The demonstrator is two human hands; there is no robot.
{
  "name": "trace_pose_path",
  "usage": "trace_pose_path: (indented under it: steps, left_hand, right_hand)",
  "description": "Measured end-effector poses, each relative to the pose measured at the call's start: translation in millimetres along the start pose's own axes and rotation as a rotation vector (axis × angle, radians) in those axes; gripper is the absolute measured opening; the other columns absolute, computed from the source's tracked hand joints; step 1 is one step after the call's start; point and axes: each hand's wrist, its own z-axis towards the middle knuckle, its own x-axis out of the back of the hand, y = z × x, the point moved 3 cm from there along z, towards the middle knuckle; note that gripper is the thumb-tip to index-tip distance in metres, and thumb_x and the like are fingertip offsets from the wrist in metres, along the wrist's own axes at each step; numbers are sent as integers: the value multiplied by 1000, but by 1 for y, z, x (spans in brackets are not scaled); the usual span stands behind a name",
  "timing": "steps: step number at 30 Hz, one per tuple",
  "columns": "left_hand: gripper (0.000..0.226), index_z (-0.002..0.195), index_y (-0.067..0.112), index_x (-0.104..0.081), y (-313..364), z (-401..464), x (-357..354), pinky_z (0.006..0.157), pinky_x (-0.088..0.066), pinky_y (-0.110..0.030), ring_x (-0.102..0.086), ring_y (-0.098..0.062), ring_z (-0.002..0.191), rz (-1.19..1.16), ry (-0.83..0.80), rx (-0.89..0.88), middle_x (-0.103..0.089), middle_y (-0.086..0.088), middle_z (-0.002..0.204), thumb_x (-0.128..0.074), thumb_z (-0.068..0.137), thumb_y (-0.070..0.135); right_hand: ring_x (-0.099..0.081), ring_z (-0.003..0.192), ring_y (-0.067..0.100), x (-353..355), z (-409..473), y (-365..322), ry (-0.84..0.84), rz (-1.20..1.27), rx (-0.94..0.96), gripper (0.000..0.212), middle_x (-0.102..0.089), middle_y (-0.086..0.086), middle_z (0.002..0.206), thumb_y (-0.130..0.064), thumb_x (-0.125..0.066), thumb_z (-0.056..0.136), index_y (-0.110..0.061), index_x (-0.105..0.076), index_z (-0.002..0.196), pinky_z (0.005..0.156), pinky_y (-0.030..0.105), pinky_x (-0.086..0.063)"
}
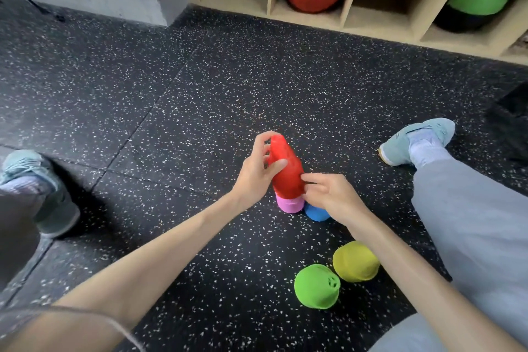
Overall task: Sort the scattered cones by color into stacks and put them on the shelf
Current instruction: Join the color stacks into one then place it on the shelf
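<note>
On the floor (200,88) between my feet, I hold the red stack (285,168) tilted, its base just above the pink cone (290,204). My left hand (257,171) grips the stack's upper part, thumb across the front and fingers curled round the tip. My right hand (333,197) pinches the stack's lower rim with fingertips bent; the blue cone (315,213) sits partly under that hand, just beside the pink one.

Step in hand, as I judge it: the reds are being squared up into one stack. The next move calls for seating the rim evenly, then carrying the stack to the shelf (351,23) at the far side.

Near right, the green cone (317,286) and yellow cone (355,261) touch or nearly touch; I cannot tell which.

How many reds are nested, I cannot count. The pink, blue, green and yellow pieces may each be stacks; not discernible. Shelf compartments are cut off at the top, and one looks empty, though its upper part is out of view.
</note>
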Motion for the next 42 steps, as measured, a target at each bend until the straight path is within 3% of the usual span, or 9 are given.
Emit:
trace_pose_path:
  steps: [2, 5, 7, 10, 13, 18, 26, 37, 42]
  left_hand:
    - [52, 138, 35, -39, -5, 0, -6, 98, -48, -22, -63, -13, 114, 48, -25, -2, -65, -2, 126, -62, 99, 9]
    - [53, 136, 34, -44, -6, -2, -14, 99, -46, -19, -59, 5, 113, 73, -54, 10, -65, 16, 118, -67, 95, 8]
    - [52, 135, 30, -50, -7, -1, -19, 99, -46, -22, -59, 8, 110, 65, -58, 16, -65, 18, 116, -74, 91, 13]
    - [51, 130, 28, -57, -11, -1, -27, 101, -43, -18, -58, 11, 109, 79, -79, 22, -67, 17, 115, -81, 86, 19]
    - [48, 125, 33, -58, -18, -4, -31, 100, -45, -17, -55, 18, 110, 68, -63, 25, -64, 29, 112, -82, 85, 21]
    - [62, 137, 28, -54, -36, -9, -26, 106, -48, -33, -59, -9, 122, 63, -15, 78, -62, 10, 134, -84, 83, 33]
    - [69, 141, 32, -50, -73, -26, -27, 105, -49, -35, -57, -13, 124, 5, -30, 243, -58, 9, 135, -85, 82, 36]
    - [58, 133, 40, -58, -79, -28, -44, 100, -56, -41, -66, -17, 116, -211, 23, 316, -66, 1, 130, -84, 82, 35]
    - [54, 134, 30, -60, -72, -32, -43, 83, -58, -26, -70, -6, 98, -336, 64, 317, -66, 0, 125, -81, 87, 15]
  right_hand:
    - [-75, 98, 14, 7, 1, -5, 57, 40, 44, 32, -79, 1, 102, -18, -69, 80, -42, -73, 100, 101, 41, -56]
    - [-76, 86, 6, 17, 3, -17, 169, 37, 167, 32, -78, 2, 99, -2, -59, 94, -28, -72, 108, 88, 24, -58]
    - [-73, 90, 0, 20, 6, -24, 227, -25, 247, 32, -77, -8, 102, -6, -61, 95, -31, -73, 111, 85, 15, -54]
    - [-66, 106, -1, 17, 11, -27, 170, -98, 265, 42, -67, -17, 122, -11, -64, 95, -34, -66, 131, 86, 5, -47]
    - [-64, 113, 3, 11, 16, -25, 143, -143, 309, 44, -68, -18, 126, -13, -66, 94, -34, -66, 132, 103, 27, -50]
    - [-67, 101, 2, 8, 22, -22, 162, -177, 304, 33, -72, -20, 109, -16, -67, 92, -36, -69, 119, 95, 32, -53]
    - [-67, 96, 14, 13, 32, -10, 209, -148, 312, 31, -69, -18, 107, -18, -61, 96, -41, -63, 117, 91, 49, -54]
    - [-69, 101, 12, 14, 35, -5, 283, 46, 288, 32, -71, -16, 109, -16, -61, 96, -42, -65, 116, 89, 49, -58]
    - [-70, 95, 18, 12, 31, -9, 274, 84, 292, 33, -70, -13, 108, -13, -60, 98, -39, -65, 116, 85, 51, -59]
